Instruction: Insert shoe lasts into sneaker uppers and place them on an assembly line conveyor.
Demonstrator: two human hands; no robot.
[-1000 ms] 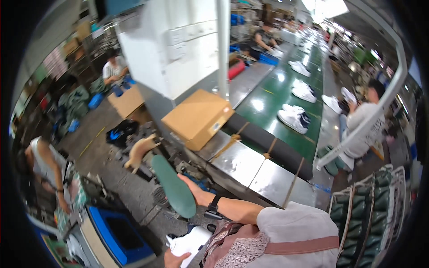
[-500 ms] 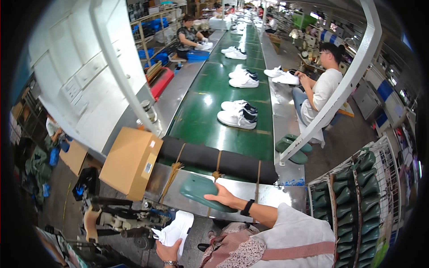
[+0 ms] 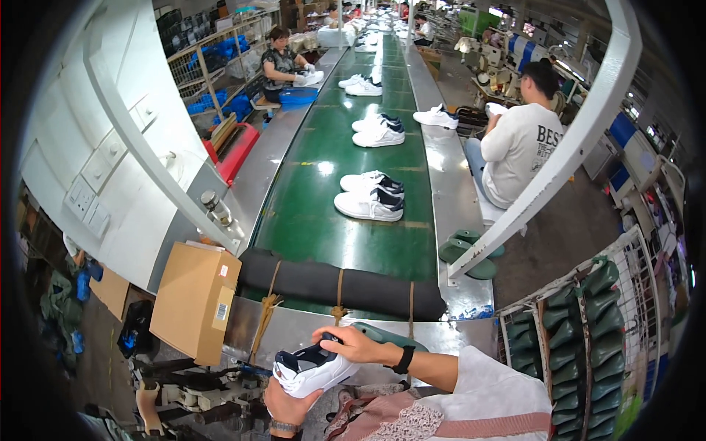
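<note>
A white sneaker point(image 3: 318, 376) with a dark navy lining is held between my two hands, its opening facing up. My left hand point(image 3: 289, 404) wraps round the toe end. At the heel, the fingers of my right hand point(image 3: 351, 345) are closed on the dark collar. Behind my right wrist, a green shoe last point(image 3: 390, 335) lies on the metal ledge point(image 3: 294, 327), partly hidden by the hand and forearm.
A green conveyor belt point(image 3: 294, 213) carries pairs of white sneakers point(image 3: 370, 206) beyond a black roller point(image 3: 342, 287). A cardboard box point(image 3: 187, 301) stands at left, a rack of green lasts point(image 3: 562, 353) at right. White posts point(image 3: 544, 169) flank the belt. Co-workers sit on both sides.
My right hand has let go of the green last, which now lies on the ledge, and has taken the sneaker's heel. My left hand has raised and turned the sneaker.
</note>
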